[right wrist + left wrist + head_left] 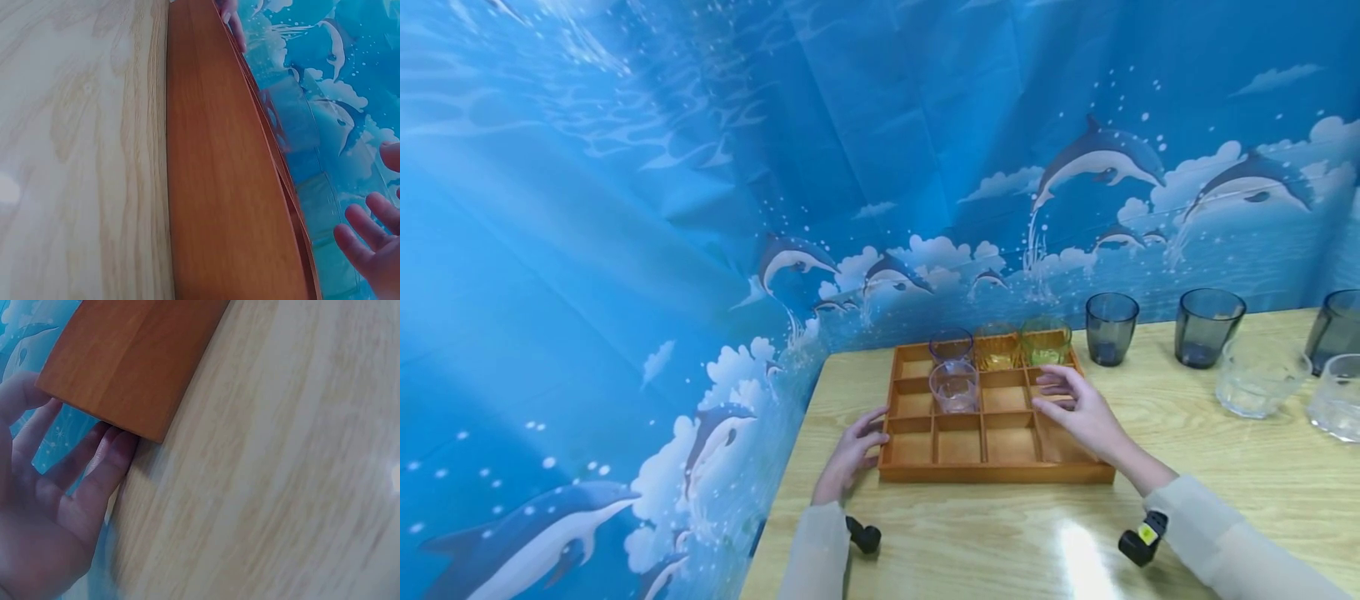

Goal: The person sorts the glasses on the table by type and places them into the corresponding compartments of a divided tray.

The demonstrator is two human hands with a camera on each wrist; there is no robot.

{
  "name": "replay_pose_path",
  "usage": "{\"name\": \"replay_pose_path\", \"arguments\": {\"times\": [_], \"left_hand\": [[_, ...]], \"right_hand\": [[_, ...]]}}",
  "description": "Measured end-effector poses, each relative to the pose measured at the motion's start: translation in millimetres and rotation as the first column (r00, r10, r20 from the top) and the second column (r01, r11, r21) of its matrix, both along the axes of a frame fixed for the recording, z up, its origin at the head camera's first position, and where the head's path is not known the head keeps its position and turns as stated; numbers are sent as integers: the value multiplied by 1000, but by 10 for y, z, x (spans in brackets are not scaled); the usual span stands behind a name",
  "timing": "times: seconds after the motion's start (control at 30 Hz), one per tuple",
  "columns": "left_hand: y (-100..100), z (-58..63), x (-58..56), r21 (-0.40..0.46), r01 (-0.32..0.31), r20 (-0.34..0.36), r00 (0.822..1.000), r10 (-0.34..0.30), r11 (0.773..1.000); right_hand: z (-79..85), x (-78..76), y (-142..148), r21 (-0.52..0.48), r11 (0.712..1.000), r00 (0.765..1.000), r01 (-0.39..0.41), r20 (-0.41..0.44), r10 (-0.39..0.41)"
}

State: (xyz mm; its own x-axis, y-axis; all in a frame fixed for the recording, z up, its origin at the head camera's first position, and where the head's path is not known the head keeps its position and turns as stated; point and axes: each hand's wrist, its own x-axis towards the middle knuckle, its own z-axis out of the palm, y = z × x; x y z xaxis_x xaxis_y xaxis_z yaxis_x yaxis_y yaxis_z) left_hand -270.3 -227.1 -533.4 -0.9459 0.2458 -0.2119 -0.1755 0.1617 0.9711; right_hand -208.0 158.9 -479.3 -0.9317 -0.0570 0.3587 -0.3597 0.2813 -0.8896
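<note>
A wooden divided tray (996, 473) sits on the table with its compartments in rows. In its back row stand a blue-tinted glass (951, 343), an amber glass (997, 350) and a green glass (1047, 343). A clear glass (956, 390) is in the middle row, just in front of the blue-tinted one. My left hand (852, 454) touches the tray's left side with its fingertips, seen closely in the left wrist view on the brown side wall (125, 362). Over the tray's right part hovers my right hand (1078, 412), fingers spread apart and holding nothing.
To the right of the tray stand dark grey glasses (1112, 329) along the back of the table (985, 542). Clear glasses (1261, 383) stand nearer at the far right. A blue dolphin-print curtain (880, 167) hangs behind and to the left.
</note>
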Motion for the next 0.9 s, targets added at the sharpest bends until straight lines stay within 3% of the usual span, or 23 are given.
{"name": "replay_pose_path", "arguments": {"times": [0.53,0.87,0.9], "left_hand": [[-8,-6,-14,7,-1,7,1000,1,1000],[36,246,110,9,27,14,1000,-27,1000],[38,257,118,8,28,13,1000,-29,1000]], "right_hand": [[-27,140,379,53,987,988,152,-38,-150],[-77,249,609,29,980,978,198,-68,-196],[-142,226,657,31,978,975,208,-80,-205]]}}
